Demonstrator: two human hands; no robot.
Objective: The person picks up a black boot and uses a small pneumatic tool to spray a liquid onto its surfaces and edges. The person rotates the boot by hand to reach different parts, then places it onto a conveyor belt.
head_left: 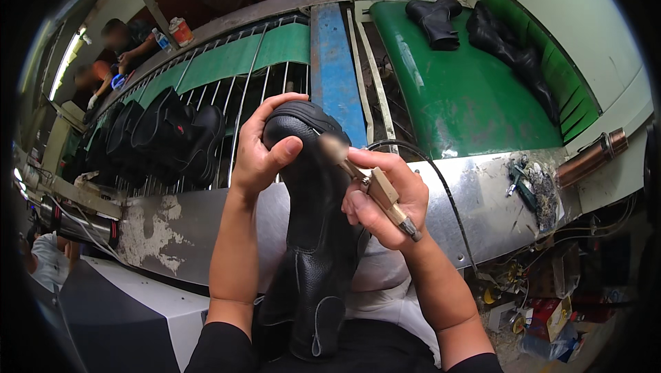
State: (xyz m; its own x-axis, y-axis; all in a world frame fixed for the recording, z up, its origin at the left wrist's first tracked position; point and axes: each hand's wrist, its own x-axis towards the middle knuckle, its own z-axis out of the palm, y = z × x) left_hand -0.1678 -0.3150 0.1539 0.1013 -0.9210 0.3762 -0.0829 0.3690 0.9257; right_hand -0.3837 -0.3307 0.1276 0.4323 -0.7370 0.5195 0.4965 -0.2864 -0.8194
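Left hand (265, 146) clasps a black boot (310, 187) by its toe above the lap (403, 304), apparently steadying it; right hand (406, 194) grips a brass-coloured tool (384, 190), tip near the sole (318, 112).

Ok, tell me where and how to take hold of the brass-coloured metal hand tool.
Best to grip the tool by its blocky middle, from the right, as the right hand does. That part looks broadest, narrowing toward the lower-right end. The other end points up and left toward the black leather boot's toe, so that side should probably stay free.
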